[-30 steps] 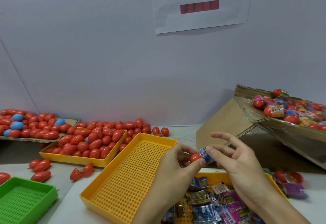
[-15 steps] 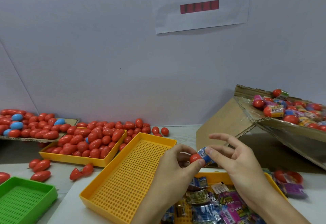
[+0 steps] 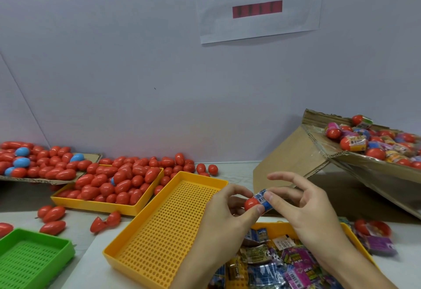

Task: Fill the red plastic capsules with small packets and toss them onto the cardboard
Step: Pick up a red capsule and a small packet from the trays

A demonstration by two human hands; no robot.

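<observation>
While left hand (image 3: 224,214) pinches one red capsule (image 3: 251,203) above the trays, right hand (image 3: 303,206) thumb and forefinger pinch one blue packet (image 3: 264,200) against it, other fingers spread. Three yellow trays, one green.

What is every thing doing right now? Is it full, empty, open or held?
red capsule: held by left hand.
blue packet: pinched by right hand, against the capsule.
middle yellow tray: empty.
far yellow tray: full of red capsules.
packet tray: holds many packets.
green tray: empty.
tilted cardboard: holds filled capsules.
</observation>
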